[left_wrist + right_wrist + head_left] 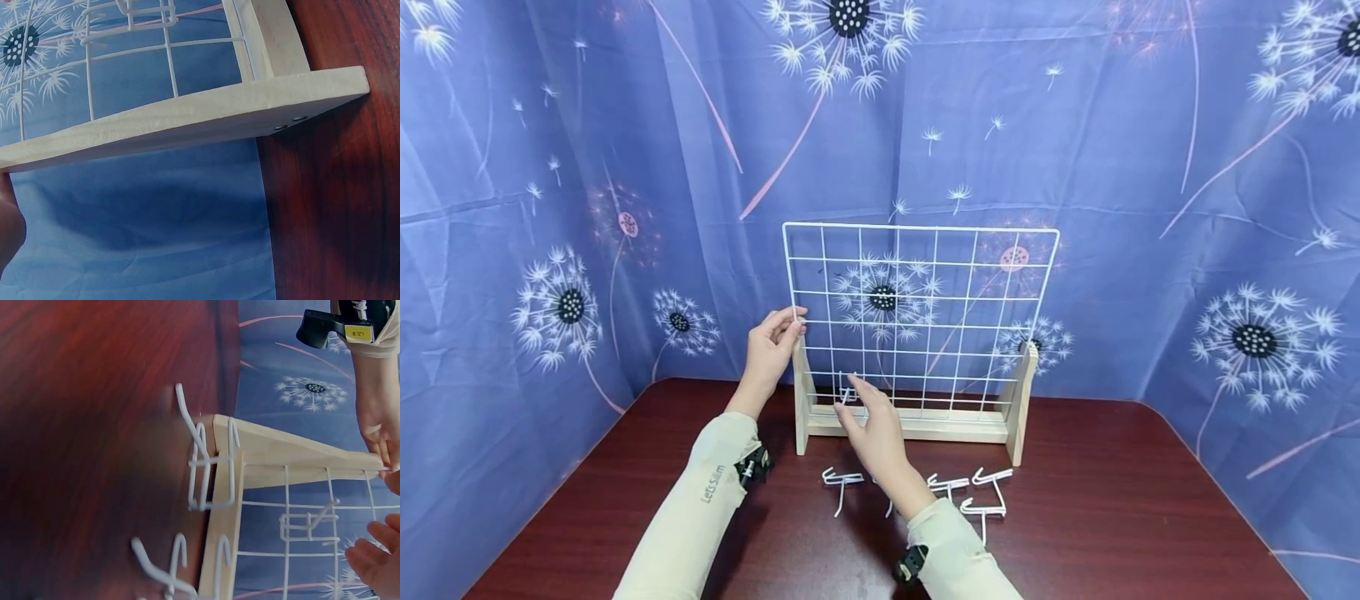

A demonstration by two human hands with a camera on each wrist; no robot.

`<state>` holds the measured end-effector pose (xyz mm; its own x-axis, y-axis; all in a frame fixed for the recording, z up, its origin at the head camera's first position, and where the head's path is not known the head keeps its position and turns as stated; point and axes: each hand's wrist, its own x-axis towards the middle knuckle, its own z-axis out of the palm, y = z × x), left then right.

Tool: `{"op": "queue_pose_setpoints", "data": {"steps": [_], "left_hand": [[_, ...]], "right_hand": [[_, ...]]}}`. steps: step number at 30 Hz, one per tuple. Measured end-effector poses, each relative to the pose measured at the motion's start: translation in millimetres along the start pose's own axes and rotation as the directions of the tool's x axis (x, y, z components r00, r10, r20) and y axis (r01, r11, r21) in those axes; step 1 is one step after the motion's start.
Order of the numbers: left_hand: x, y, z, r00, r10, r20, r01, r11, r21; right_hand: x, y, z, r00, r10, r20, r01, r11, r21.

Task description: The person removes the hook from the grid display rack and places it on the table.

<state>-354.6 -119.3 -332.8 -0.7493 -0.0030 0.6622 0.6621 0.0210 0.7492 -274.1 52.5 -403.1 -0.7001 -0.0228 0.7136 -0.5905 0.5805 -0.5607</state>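
Observation:
A white wire grid panel (917,322) stands upright in a wooden base (910,428). My left hand (767,350) grips the panel's left edge at the top of the wooden side post (802,392). Low on the panel's left part hangs a white wire hook (309,526), attached to the grid bars. My right hand (877,429) is just in front of that hook, thumb and fingers spread apart. In the right wrist view its fingers (375,559) are clear of the hook and hold nothing.
Several more white wire hooks (842,478) lie on the dark red wooden table (1090,500), in front of the base. One is partly hidden by my right forearm. A blue curtain (1112,167) with dandelion prints surrounds the table behind and at the sides.

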Motion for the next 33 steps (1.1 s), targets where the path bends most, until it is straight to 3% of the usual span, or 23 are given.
{"op": "queue_pose_setpoints", "data": {"steps": [5,12,17,22,27,33], "left_hand": [[1.2,-1.2,-0.3,1.000,-0.003,0.000,0.003,1.000,-0.001],[6.3,-25.5,-2.4,1.000,0.003,-0.022,-0.003,1.000,-0.025],[6.9,-30.3,-2.9,0.999,0.023,-0.042,-0.024,1.000,-0.008],[6.1,-30.3,-2.9,0.999,0.019,-0.037,-0.019,1.000,-0.002],[6.7,-27.6,-2.3,1.000,0.004,-0.030,-0.004,1.000,-0.014],[2.3,-8.4,0.9,1.000,0.023,-0.015,-0.024,1.000,-0.015]], "right_hand": [[0.6,1.7,9.2,0.998,0.050,-0.039,-0.050,0.999,0.012],[0.3,2.0,18.7,0.992,0.110,-0.068,-0.108,0.994,0.027],[-0.6,0.8,26.5,0.982,0.152,-0.112,-0.149,0.988,0.037],[-1.4,2.3,34.3,0.973,0.171,-0.157,-0.167,0.985,0.042],[-1.0,1.6,38.2,0.973,0.175,-0.150,-0.171,0.985,0.038],[-2.4,2.8,40.5,0.970,0.195,-0.148,-0.192,0.981,0.036]]}}
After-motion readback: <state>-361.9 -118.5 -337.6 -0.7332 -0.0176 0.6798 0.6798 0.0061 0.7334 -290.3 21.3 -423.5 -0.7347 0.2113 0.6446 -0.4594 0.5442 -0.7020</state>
